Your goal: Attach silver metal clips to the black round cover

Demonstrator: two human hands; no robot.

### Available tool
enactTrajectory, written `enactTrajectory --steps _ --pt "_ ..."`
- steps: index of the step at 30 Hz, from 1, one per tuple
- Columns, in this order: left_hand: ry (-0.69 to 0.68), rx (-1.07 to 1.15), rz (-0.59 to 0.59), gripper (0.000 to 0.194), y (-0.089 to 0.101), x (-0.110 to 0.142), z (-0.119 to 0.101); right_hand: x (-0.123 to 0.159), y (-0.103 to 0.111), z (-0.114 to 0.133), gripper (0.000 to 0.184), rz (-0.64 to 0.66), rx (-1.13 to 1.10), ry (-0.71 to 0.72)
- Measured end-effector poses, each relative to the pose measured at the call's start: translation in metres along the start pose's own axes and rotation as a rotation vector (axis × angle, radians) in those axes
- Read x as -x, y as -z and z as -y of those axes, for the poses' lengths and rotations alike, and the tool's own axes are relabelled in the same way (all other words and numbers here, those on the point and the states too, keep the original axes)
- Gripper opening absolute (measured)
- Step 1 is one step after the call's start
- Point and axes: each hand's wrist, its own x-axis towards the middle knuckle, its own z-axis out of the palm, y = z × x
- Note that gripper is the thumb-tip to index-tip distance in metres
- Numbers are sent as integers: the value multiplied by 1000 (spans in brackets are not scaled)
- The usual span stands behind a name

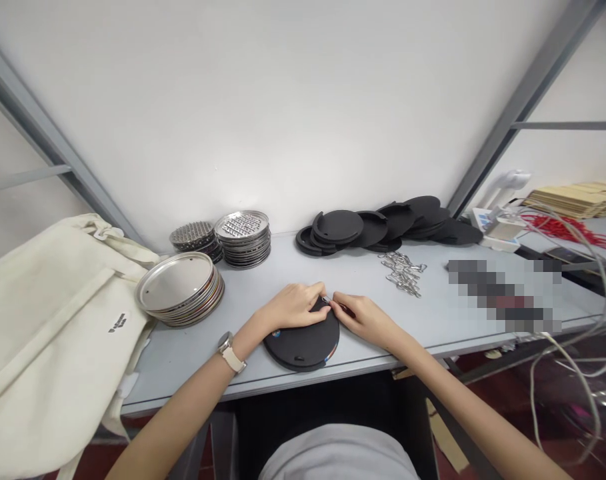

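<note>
A flat black round case [303, 347] lies near the front edge of the table, with a little colour showing along its right rim. My left hand [295, 308] is closed on its far part, thumb pressed over the top. At the far right edge of the case, my right hand [363, 319] pinches a small silver metal clip [325, 300], mostly covered by fingertips. The fingertips of both hands nearly meet there. Loose silver clips [403, 273] lie in a heap to the right, beyond my right hand.
Metal discs [175, 283] are stacked at left, with perforated grater discs [243, 230] behind. Black round cases [337, 228] overlap along the wall. A cream bag [57, 320] covers the left end. White cables [605, 280] hang at right, near red cords [577, 230] and wooden pieces [577, 199].
</note>
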Motion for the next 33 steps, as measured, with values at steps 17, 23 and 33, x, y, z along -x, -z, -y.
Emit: enactTrajectory --steps 17,23,33 --pt "10 0 2 16 -1 0 0 0 0 1 22 -2 3 -2" --pt "22 4 15 15 0 0 0 0 0 1 22 -10 3 -9" --pt "8 4 2 14 0 0 -1 -1 0 2 22 -7 29 -11"
